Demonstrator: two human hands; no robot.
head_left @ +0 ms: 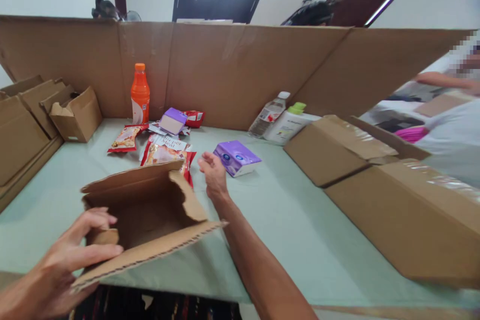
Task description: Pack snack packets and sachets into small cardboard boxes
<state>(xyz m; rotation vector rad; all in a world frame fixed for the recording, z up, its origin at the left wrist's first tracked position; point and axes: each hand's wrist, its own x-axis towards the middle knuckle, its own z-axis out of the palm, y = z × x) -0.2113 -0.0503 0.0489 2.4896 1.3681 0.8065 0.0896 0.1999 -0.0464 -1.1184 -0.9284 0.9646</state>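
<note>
Left hand [65, 260]: you pinch the brown box [150, 207] by its flap [104, 236].
Right hand [215, 175]: bent beside the purple pack [237, 156]; I can't tell how open, or if you hold anything.

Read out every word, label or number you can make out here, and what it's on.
"Super Meal": on the white printed item behind a red snack packet.
Too small or blurred to read: markings on the orange bottle, clear bottle, white bottle and purple pack beside the right hand.
</note>
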